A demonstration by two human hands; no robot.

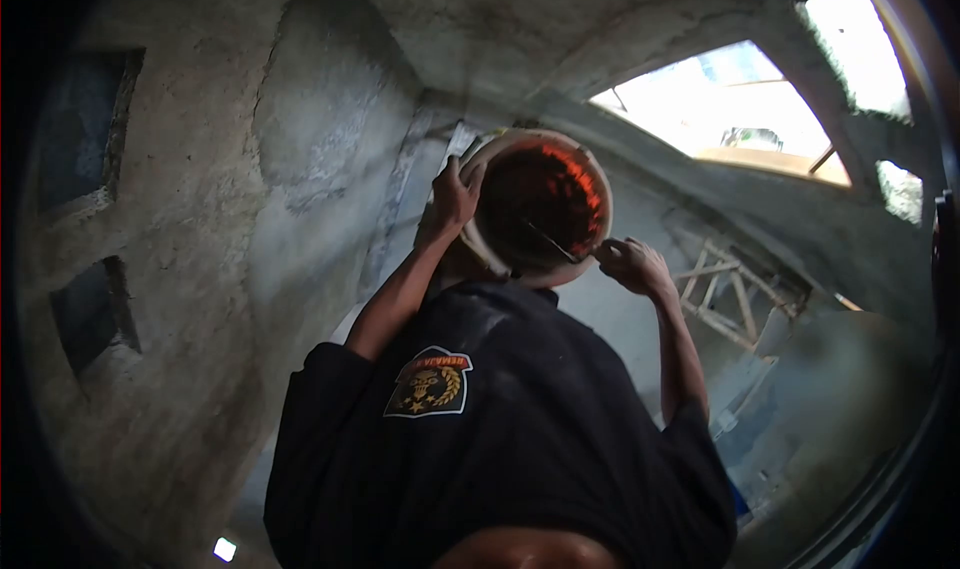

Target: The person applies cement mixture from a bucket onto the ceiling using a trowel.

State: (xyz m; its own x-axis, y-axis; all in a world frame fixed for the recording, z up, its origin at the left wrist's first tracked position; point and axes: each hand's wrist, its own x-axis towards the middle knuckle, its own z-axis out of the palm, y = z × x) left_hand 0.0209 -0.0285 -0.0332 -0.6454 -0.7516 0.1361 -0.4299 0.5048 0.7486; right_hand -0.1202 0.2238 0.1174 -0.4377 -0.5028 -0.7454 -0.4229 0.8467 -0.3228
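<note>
A round, pale-rimmed bucket [484, 239] is held up in front of my chest, its mouth facing the camera. Its inside looks dark, with a bright orange-red patch along the upper right wall. My left hand [456, 201] grips the bucket's left rim. At the lower right rim, the fingers of my right hand [632, 265] are closed on a trowel-like tool [550, 239]. Only a thin, light edge of that tool shows, slanting into the bucket. Its handle is hidden by my fingers, and what lies deep in the bucket is too dark to tell.
A rough grey wall [190, 219] with dark square openings rises on the left. Bright window openings [740, 109] are at the upper right. A wooden frame of crossed slats [725, 289] stands beyond my right forearm.
</note>
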